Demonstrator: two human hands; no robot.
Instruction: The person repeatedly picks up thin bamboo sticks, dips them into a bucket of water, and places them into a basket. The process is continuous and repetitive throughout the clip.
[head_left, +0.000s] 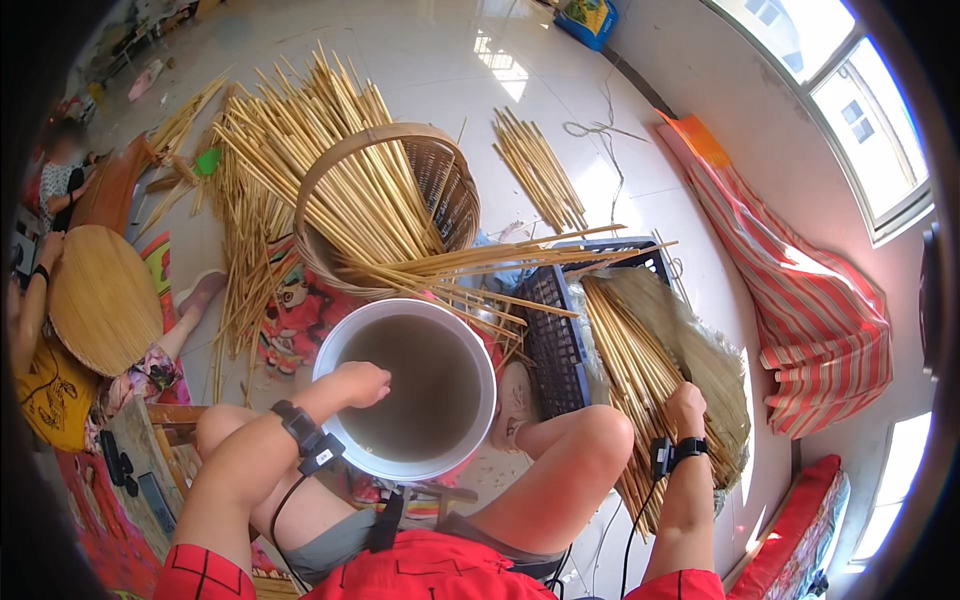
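My left hand (363, 384) is over the near-left part of a white bucket (486, 375) of murky water (427, 375), its fingers curled; whether it holds anything cannot be told. On the right, my right hand (686, 409) is closed at the edge of a bundle of straw-coloured stalks (637, 352), by a sheet of woven plastic (697, 337); what lies in its fingers is hidden. The bundle leans in a dark blue plastic crate (551, 337). Beyond the bucket, a wicker basket (450, 180) with an arched handle holds many long stalks (322, 157). Loose stalks (480, 262) lie across its rim towards the crate.
A small pile of stalks (538, 169) lies on the tiled floor. At left, a co-worker's hand (52, 247) touches a round woven panel (105, 300). A striped red cloth (802, 300) hangs along the right wall. A phone (156, 501) lies on a wooden bench (139, 442).
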